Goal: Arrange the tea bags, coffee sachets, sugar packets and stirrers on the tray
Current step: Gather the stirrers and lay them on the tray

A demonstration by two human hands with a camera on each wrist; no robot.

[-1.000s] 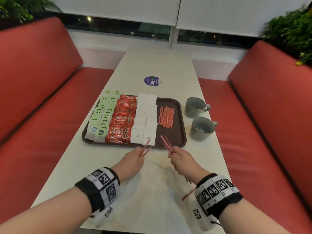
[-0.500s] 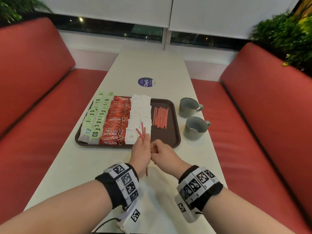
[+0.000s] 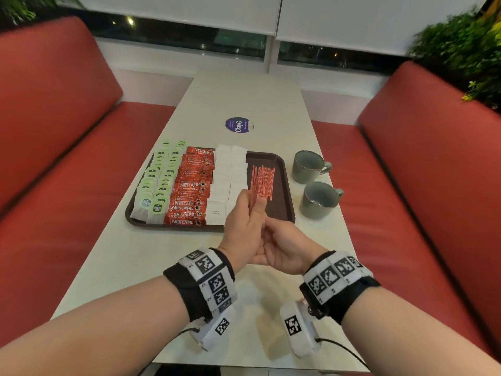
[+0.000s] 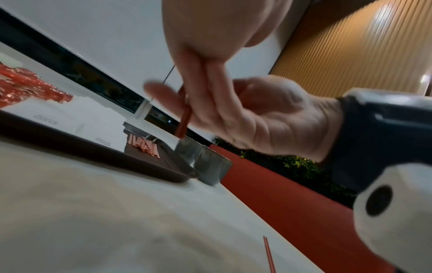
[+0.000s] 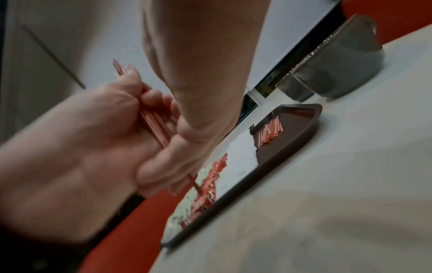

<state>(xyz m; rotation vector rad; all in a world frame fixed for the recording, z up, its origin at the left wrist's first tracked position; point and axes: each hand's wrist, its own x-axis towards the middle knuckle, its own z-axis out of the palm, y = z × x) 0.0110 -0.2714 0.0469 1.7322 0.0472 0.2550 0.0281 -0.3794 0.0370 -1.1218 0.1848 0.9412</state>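
A dark brown tray [image 3: 288, 213] carries rows of green tea bags [image 3: 160, 183], red coffee sachets [image 3: 192, 185] and white sugar packets [image 3: 230, 172], plus a pile of red stirrers [image 3: 263, 180] on its right side. My left hand [image 3: 248, 206] is raised over the tray's near edge and pinches a small bundle of red stirrers [image 3: 254, 198] upright. My right hand [image 3: 273, 234] sits just below, against the left, its fingers curled round the lower end of the same bundle [image 5: 154, 125]. One loose stirrer [image 4: 268, 254] lies on the table near my right wrist.
Two grey cups [image 3: 309, 166] [image 3: 320, 199] stand right of the tray. A round purple sticker [image 3: 237, 125] lies beyond it on the white table [image 3: 135, 267]. Red benches flank the table; plants sit at the back corners.
My hands, apart a second ago with stirrers in each, have come together. The stirrers are now one bundle, lifted forward over the tray's near edge.
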